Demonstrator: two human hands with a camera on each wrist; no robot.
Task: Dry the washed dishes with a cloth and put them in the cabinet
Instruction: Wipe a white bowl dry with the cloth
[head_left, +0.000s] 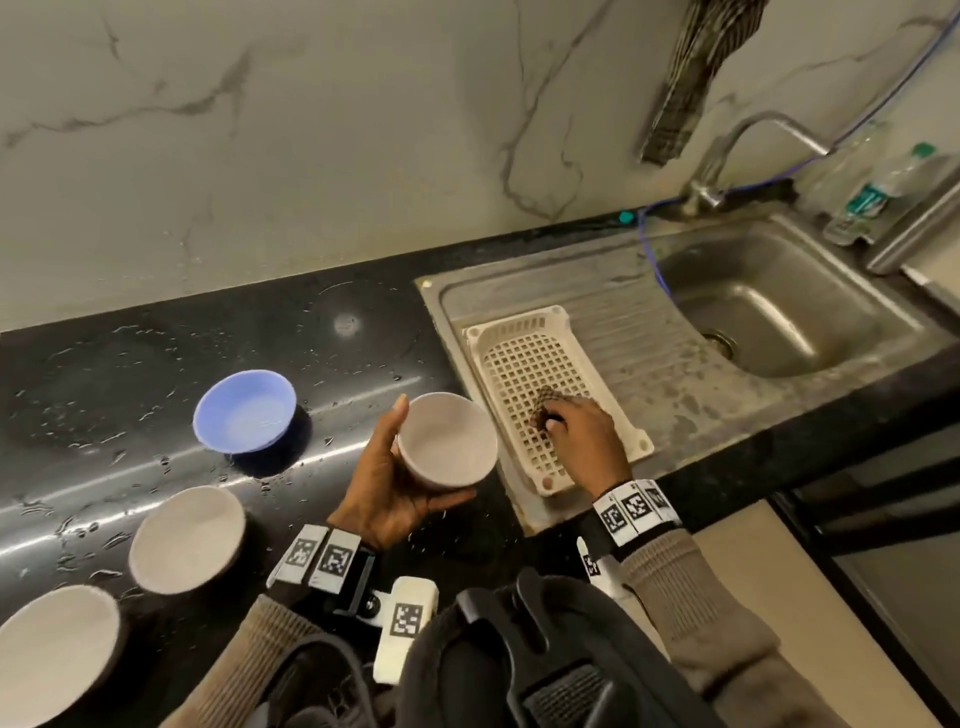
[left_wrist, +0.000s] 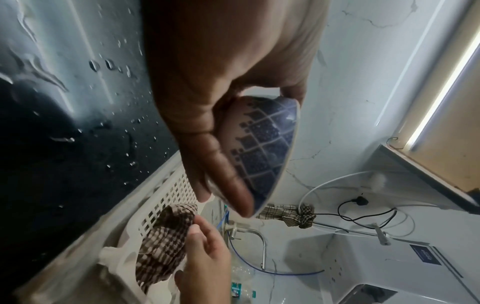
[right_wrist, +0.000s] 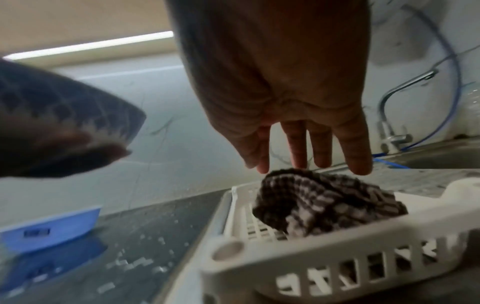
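Observation:
My left hand (head_left: 415, 465) grips a bowl (head_left: 452, 441) above the wet black counter, thumb on its rim and fingers (left_wrist: 221, 168) under its base. The bowl is white inside and blue-patterned outside (left_wrist: 265, 144). A crumpled brown checked cloth (head_left: 545, 408) lies in the white plastic basket (head_left: 519, 332) on the sink's drainboard. My right hand (right_wrist: 309, 164) hangs over the cloth (right_wrist: 324, 203), fingers straight, their tips at its top edge. Whether they touch it I cannot tell. The bowl is just left of the basket.
A blue bowl (head_left: 244, 410) and two white bowls (head_left: 187, 538) (head_left: 52, 649) stand on the counter (head_left: 337, 322) to the left. The steel sink basin (head_left: 779, 312), tap (head_left: 727, 150) and a bottle (head_left: 878, 192) are at the right. Another checked cloth (head_left: 696, 67) hangs on the wall.

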